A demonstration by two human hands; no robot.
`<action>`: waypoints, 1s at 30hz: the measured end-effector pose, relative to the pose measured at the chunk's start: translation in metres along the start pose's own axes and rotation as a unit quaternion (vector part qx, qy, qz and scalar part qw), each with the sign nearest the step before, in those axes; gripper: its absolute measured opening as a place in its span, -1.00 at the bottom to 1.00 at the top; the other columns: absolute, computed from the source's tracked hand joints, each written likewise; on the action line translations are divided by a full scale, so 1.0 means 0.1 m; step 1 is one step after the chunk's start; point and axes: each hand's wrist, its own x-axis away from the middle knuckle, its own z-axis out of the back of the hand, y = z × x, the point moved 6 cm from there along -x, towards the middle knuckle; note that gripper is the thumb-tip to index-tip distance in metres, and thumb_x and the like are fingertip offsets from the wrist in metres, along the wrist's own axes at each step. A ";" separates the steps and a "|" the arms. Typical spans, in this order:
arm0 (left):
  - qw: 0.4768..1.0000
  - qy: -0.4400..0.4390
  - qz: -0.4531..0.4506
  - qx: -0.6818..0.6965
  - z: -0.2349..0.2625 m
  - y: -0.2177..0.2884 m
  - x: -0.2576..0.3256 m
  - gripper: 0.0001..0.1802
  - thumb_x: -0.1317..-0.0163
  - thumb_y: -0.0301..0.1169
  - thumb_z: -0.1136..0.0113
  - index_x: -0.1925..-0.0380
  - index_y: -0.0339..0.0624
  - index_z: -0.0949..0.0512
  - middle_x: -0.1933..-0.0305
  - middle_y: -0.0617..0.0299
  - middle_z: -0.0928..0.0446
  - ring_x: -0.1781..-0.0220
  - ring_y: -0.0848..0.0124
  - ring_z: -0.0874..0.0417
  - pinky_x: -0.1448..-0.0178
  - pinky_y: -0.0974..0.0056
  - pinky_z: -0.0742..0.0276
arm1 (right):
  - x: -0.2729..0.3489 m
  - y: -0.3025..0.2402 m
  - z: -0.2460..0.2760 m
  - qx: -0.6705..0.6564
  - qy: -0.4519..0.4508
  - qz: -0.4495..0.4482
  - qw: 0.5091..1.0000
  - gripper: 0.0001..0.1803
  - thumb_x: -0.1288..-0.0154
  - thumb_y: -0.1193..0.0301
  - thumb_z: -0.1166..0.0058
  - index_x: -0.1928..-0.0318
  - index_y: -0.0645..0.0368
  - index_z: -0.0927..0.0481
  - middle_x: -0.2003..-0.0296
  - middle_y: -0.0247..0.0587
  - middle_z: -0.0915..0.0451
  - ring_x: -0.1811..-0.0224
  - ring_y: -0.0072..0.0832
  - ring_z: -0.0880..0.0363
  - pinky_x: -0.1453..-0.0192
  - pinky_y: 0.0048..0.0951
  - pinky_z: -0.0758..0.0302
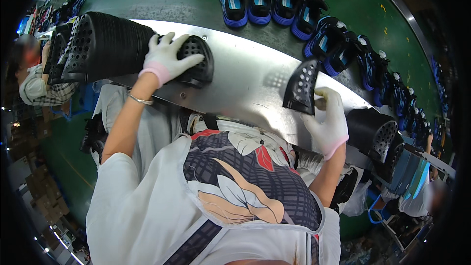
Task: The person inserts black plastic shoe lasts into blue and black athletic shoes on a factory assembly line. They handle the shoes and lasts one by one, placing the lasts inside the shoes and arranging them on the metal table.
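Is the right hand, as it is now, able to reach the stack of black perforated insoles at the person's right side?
Probably yes. The right hand already holds one black perforated insole, so it is not free, but the right stack of insoles lies just beside it on the metal table with nothing between.

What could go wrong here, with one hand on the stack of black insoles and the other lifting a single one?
The long insole stack lies on its side, steadied only by the left hand at its end; letting go might let it fan out. The right hand grips the single insole by one edge, so it could slip onto the metal table, near the conveyor's shoes.
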 end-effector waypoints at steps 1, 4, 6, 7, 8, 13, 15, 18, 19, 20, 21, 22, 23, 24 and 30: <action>1.000 0.016 -0.001 0.013 -0.01 0.13 0.04 -0.14 0.04 0.35 -0.14 -0.23 0.15 -0.43 -0.36 -0.06 -0.26 -0.41 -0.33 -0.03 -0.41 -0.16 -0.17 | -0.06 -0.03 -0.03 -0.007 -0.007 0.007 1.000 -0.46 0.05 0.56 -0.29 0.00 0.26 -0.42 0.06 0.01 -0.44 0.03 -0.19 -0.51 -0.03 -0.34 -0.53; 0.998 0.010 -0.020 0.057 -0.07 0.64 0.14 -0.21 0.05 0.28 -0.17 -0.19 0.21 -0.46 -0.41 0.02 -0.19 -0.45 -0.22 0.01 -0.34 -0.32 -0.18 | -0.25 -0.15 -0.11 -0.012 -0.014 0.044 0.999 -0.47 0.06 0.57 -0.28 0.01 0.27 -0.41 0.04 0.00 -0.41 0.05 -0.23 -0.52 -0.03 -0.35 -0.53; 0.997 -0.009 -0.035 0.072 -0.07 0.99 0.17 -0.26 0.03 0.23 -0.18 -0.17 0.22 -0.48 -0.43 0.07 -0.17 -0.47 -0.16 0.04 -0.28 -0.37 -0.21 | -0.36 -0.22 -0.12 -0.001 -0.013 0.060 0.998 -0.48 0.06 0.57 -0.28 0.02 0.27 -0.41 0.04 0.00 -0.41 0.06 -0.24 -0.52 -0.02 -0.36 -0.53; 0.996 -0.022 -0.042 0.076 -0.08 1.13 0.18 -0.29 0.01 0.21 -0.19 -0.16 0.22 -0.48 -0.43 0.09 -0.16 -0.48 -0.12 0.05 -0.26 -0.38 -0.24 | -0.41 -0.26 -0.12 0.007 -0.012 0.073 0.997 -0.48 0.05 0.57 -0.27 0.02 0.27 -0.41 0.03 -0.01 -0.40 0.07 -0.24 -0.52 -0.02 -0.36 -0.53; 0.995 -0.041 -0.037 0.080 -0.01 1.26 0.21 -0.30 0.02 0.15 -0.25 -0.14 0.16 -0.49 -0.41 0.00 -0.17 -0.46 -0.17 0.00 -0.30 -0.29 -0.25 | -0.46 -0.31 -0.13 0.001 -0.010 0.070 0.998 -0.50 0.04 0.55 -0.27 0.03 0.26 -0.42 0.05 -0.02 -0.41 0.08 -0.25 -0.53 -0.02 -0.38 -0.53; 0.973 0.039 -0.172 0.151 0.09 1.41 0.41 -0.26 -0.05 0.10 -0.22 -0.19 -0.04 -0.43 -0.35 -0.14 -0.20 -0.42 -0.17 -0.10 -0.35 -0.19 -0.22 | -0.66 -0.49 -0.12 0.056 0.000 0.118 0.991 -0.50 0.04 0.50 -0.27 0.03 0.22 -0.43 0.07 -0.08 -0.44 0.08 -0.25 -0.52 -0.04 -0.38 -0.52; 0.946 0.109 -0.196 0.235 0.21 1.27 0.31 -0.26 -0.13 0.03 -0.18 -0.24 -0.16 -0.36 -0.37 -0.16 -0.20 -0.43 -0.20 -0.10 -0.40 -0.12 -0.18 | -0.72 -0.55 -0.14 0.051 -0.006 0.117 0.992 -0.51 0.05 0.51 -0.27 0.04 0.22 -0.43 0.06 -0.07 -0.44 0.06 -0.23 -0.52 -0.06 -0.37 -0.52; 0.758 -0.016 -0.091 0.646 0.20 0.98 -0.14 -0.30 -0.29 -0.02 -0.07 -0.30 -0.22 -0.25 -0.32 -0.06 -0.31 -0.36 0.15 -0.35 -0.34 0.14 -0.36 | -0.84 -0.81 -0.21 0.038 -0.037 0.159 0.986 -0.51 0.05 0.53 -0.26 0.03 0.21 -0.44 0.04 -0.05 -0.44 0.04 -0.20 -0.52 -0.09 -0.36 -0.51; 0.600 -0.113 -0.044 0.791 0.04 0.98 -0.35 -0.32 -0.33 0.02 -0.02 -0.29 -0.21 -0.27 -0.30 -0.02 -0.35 -0.33 0.22 -0.39 -0.30 0.18 -0.40 | -0.89 -0.87 -0.27 0.038 -0.043 0.165 0.985 -0.51 0.05 0.53 -0.26 0.03 0.21 -0.44 0.04 -0.05 -0.44 0.04 -0.20 -0.52 -0.09 -0.36 -0.51; 0.476 -0.223 -0.079 0.847 0.05 1.09 -0.47 -0.39 -0.40 0.05 0.09 -0.22 -0.19 -0.33 -0.16 0.03 -0.47 -0.20 0.26 -0.50 -0.23 0.17 -0.48 | -0.94 -0.95 -0.34 0.028 -0.061 0.182 0.981 -0.49 0.05 0.54 -0.25 0.01 0.21 -0.44 0.03 -0.05 -0.44 0.03 -0.18 -0.52 -0.10 -0.35 -0.51; 0.375 -0.265 -0.114 0.881 0.12 1.11 -0.51 -0.48 -0.44 0.00 0.14 -0.15 -0.17 -0.38 0.03 0.09 -0.55 0.01 0.33 -0.61 -0.11 0.19 -0.57 | -0.99 -1.04 -0.41 0.018 -0.079 0.199 0.977 -0.47 0.06 0.55 -0.25 -0.01 0.21 -0.44 0.03 -0.04 -0.44 0.02 -0.17 -0.52 -0.10 -0.34 -0.50; 0.353 -0.259 -0.059 0.897 0.18 1.12 -0.50 -0.51 -0.44 -0.02 0.11 -0.11 -0.18 -0.40 0.11 0.10 -0.55 0.11 0.34 -0.62 -0.03 0.21 -0.60 | -1.03 -1.05 -0.47 0.006 -0.099 0.178 0.979 -0.44 0.04 0.57 -0.23 -0.06 0.22 -0.43 0.01 -0.02 -0.45 0.01 -0.20 -0.52 -0.10 -0.35 -0.51; 0.329 -0.247 -0.004 0.911 0.25 1.13 -0.45 -0.53 -0.43 -0.04 0.09 -0.07 -0.19 -0.42 0.19 0.11 -0.56 0.20 0.36 -0.62 0.04 0.23 -0.62 | -1.07 -1.10 -0.50 0.010 -0.102 0.181 0.978 -0.44 0.04 0.57 -0.23 -0.06 0.22 -0.43 0.01 -0.02 -0.45 0.01 -0.20 -0.52 -0.10 -0.35 -0.51; 0.350 -0.203 0.009 0.915 0.25 1.07 -0.47 -0.62 -0.41 -0.10 0.05 0.04 -0.19 -0.45 0.26 0.12 -0.54 0.26 0.36 -0.61 0.13 0.26 -0.61 | -1.10 -1.13 -0.53 -0.027 -0.116 0.175 0.977 -0.47 -0.01 0.51 -0.23 -0.06 0.24 -0.44 0.02 -0.02 -0.47 0.05 -0.24 -0.55 -0.06 -0.37 -0.52; 0.371 -0.042 0.032 0.927 -0.03 0.78 -0.79 -0.76 -0.31 -0.24 -0.04 0.38 -0.19 -0.43 0.43 0.18 -0.48 0.39 0.41 -0.54 0.30 0.34 -0.50 | -1.38 -1.23 -0.93 0.083 -0.114 0.040 0.989 -0.52 -0.22 0.11 -0.11 0.05 0.27 -0.48 0.25 0.10 -0.59 0.20 -0.05 -0.60 0.10 -0.17 -0.52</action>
